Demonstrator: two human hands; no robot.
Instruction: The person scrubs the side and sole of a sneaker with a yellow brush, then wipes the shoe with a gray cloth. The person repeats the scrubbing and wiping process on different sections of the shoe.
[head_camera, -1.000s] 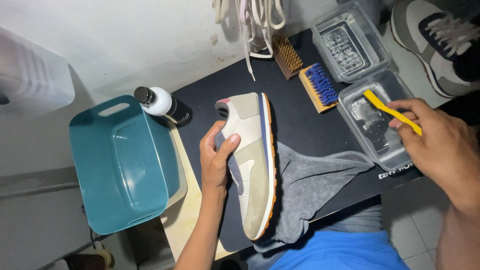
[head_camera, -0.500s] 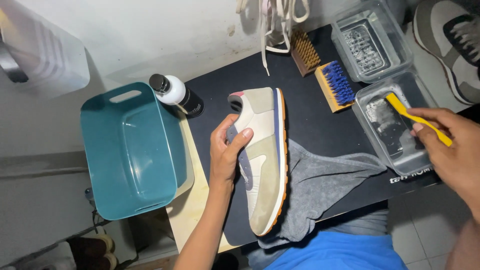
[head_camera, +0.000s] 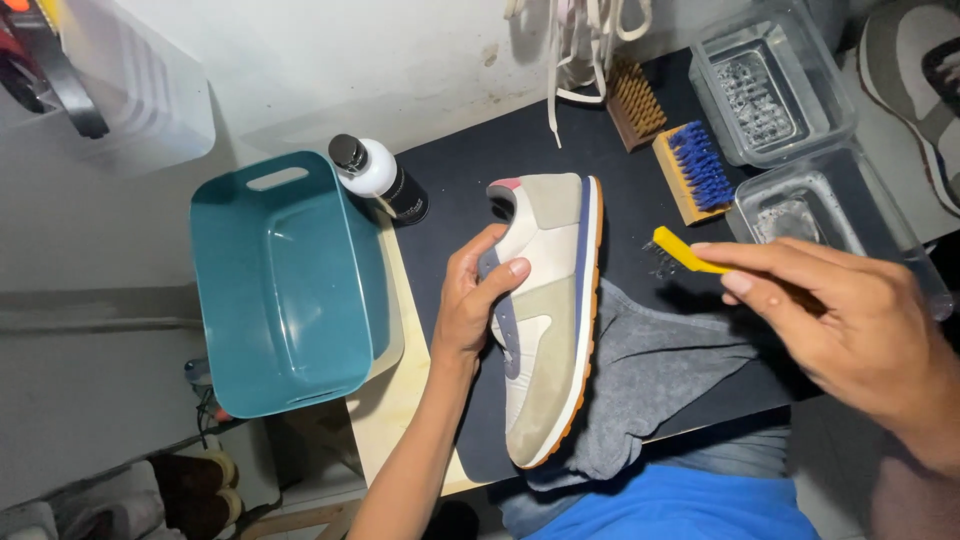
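Observation:
My left hand (head_camera: 472, 305) grips a beige and white sneaker (head_camera: 548, 320) with a blue stripe and an orange sole edge, holding it on its side over the black mat (head_camera: 470, 180). The shoe's toe rests on a grey cloth (head_camera: 660, 375). To the right of the shoe, my right hand (head_camera: 840, 320) holds a small yellow-handled brush (head_camera: 678, 252), its dark bristles pointing down, a little apart from the sole.
A teal plastic tub (head_camera: 285, 285) sits left of the mat. A white bottle with a black cap (head_camera: 378, 178) stands behind it. Two wooden brushes (head_camera: 690, 170), two clear containers (head_camera: 780, 90), hanging laces (head_camera: 575, 50) and another shoe (head_camera: 915, 75) lie at the back right.
My right hand has carried the yellow brush from over the clear container leftward to beside the sneaker. The left hand keeps its hold on the shoe.

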